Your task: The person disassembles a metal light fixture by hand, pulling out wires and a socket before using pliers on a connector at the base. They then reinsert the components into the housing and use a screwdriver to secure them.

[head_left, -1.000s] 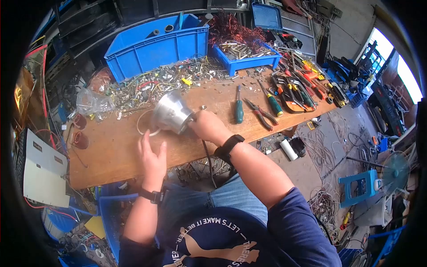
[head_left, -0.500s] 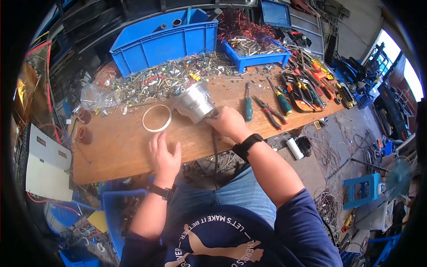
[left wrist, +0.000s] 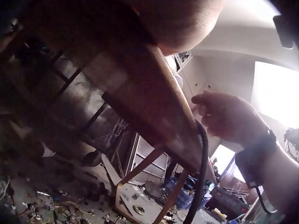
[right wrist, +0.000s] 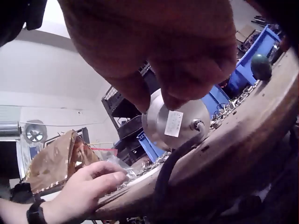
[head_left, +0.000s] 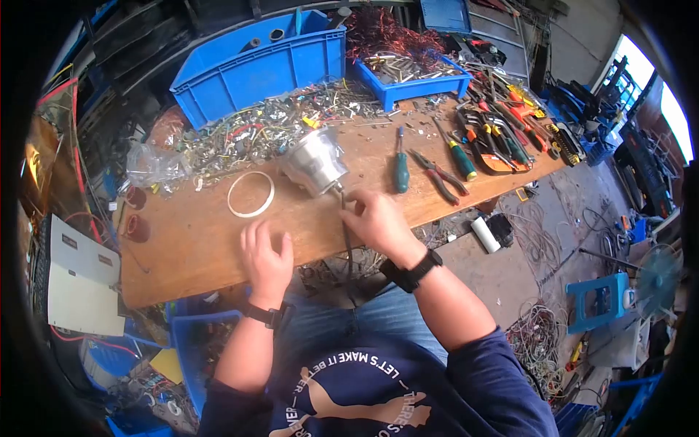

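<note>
A silver metal lamp housing (head_left: 315, 162) rests tilted on the wooden table (head_left: 196, 247). In the right wrist view its back carries a white label (right wrist: 173, 123), and a black cable (right wrist: 169, 165) leaves it and hangs over the table edge. My right hand (head_left: 380, 227) is close beside the cable in front of the housing, fingers loosely bent and holding nothing. A thin off-white ring (head_left: 251, 194) lies flat left of the housing. My left hand (head_left: 266, 261) is near the front edge, below the ring, with relaxed fingers and nothing in them.
Behind the housing spreads a heap of small scrap (head_left: 240, 142), with a large blue bin (head_left: 266, 73) and a blue tray (head_left: 422, 91) beyond. A screwdriver (head_left: 401, 164), pliers (head_left: 440, 178) and several other tools lie to the right. A clear plastic bag (head_left: 156, 164) sits at left.
My right hand has let go of the housing and drawn back toward me. The housing moved right and came to rest on the table, apart from the ring. My left hand moved away from the ring.
</note>
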Demonstrator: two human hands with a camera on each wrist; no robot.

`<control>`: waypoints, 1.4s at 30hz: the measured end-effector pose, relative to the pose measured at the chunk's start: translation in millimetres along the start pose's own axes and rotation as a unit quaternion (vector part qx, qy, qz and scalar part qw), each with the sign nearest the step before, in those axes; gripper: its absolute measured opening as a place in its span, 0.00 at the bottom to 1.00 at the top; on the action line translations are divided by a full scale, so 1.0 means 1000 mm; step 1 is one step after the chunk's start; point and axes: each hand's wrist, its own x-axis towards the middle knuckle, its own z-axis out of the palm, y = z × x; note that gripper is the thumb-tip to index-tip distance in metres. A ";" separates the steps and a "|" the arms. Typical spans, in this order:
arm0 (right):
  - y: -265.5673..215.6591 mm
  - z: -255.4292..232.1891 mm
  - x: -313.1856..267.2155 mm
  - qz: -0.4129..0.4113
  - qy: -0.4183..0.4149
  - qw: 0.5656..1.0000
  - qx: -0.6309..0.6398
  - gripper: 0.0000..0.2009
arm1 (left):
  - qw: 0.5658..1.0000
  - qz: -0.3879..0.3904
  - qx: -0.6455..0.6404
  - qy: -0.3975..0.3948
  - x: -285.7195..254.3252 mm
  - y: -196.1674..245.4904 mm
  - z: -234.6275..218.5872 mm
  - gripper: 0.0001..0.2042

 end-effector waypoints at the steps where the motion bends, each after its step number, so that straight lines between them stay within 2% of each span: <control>1: -0.002 -0.004 -0.008 0.005 -0.008 1.000 0.027 0.14 | 1.000 0.004 0.001 0.002 0.001 -0.001 -0.001 0.19; 3: 0.005 -0.010 -0.023 0.005 -0.032 0.998 0.060 0.13 | 1.000 0.011 0.001 0.001 -0.001 -0.001 0.000 0.19; 8: 0.031 -0.035 -0.064 0.094 -0.014 0.985 0.143 0.12 | 1.000 0.016 0.011 0.001 0.000 0.001 0.002 0.17; 14: 0.063 -0.052 -0.098 0.147 -0.010 0.969 0.197 0.11 | 0.999 0.028 0.014 -0.003 0.000 0.002 0.001 0.16; 18: 0.078 -0.046 -0.107 0.123 0.025 0.968 0.219 0.10 | 1.000 0.011 0.021 -0.019 -0.004 0.000 0.000 0.14; 22: 0.072 -0.054 -0.106 0.141 -0.009 0.972 0.188 0.09 | 0.999 -0.010 -0.034 -0.013 0.001 -0.003 -0.001 0.13; 25: 0.079 -0.056 -0.107 0.154 0.007 0.962 0.225 0.08 | 0.997 -0.042 -0.059 -0.033 0.016 0.002 -0.012 0.15; 28: 0.090 -0.056 -0.108 0.167 0.007 0.954 0.248 0.08 | 0.998 -0.056 -0.037 -0.021 0.051 0.031 -0.022 0.17; 31: 0.096 -0.058 -0.108 0.169 0.003 0.958 0.232 0.09 | 0.996 0.011 -0.087 -0.035 0.088 0.043 -0.015 0.20; 35: 0.103 -0.062 -0.111 0.181 -0.004 0.964 0.194 0.10 | 0.996 0.014 -0.067 -0.056 0.132 0.050 0.006 0.21; 38: 0.110 -0.067 -0.114 0.180 -0.012 0.970 0.163 0.11 | 0.957 -0.120 -0.203 -0.172 0.156 0.046 0.025 0.21; 39: 0.112 -0.068 -0.116 0.176 -0.015 0.973 0.149 0.11 | 0.967 -0.114 -0.146 -0.174 0.160 0.054 0.023 0.20; 42: 0.114 -0.072 -0.119 0.178 -0.019 0.974 0.140 0.11 | 0.924 -0.191 -0.218 -0.248 0.169 0.030 0.042 0.20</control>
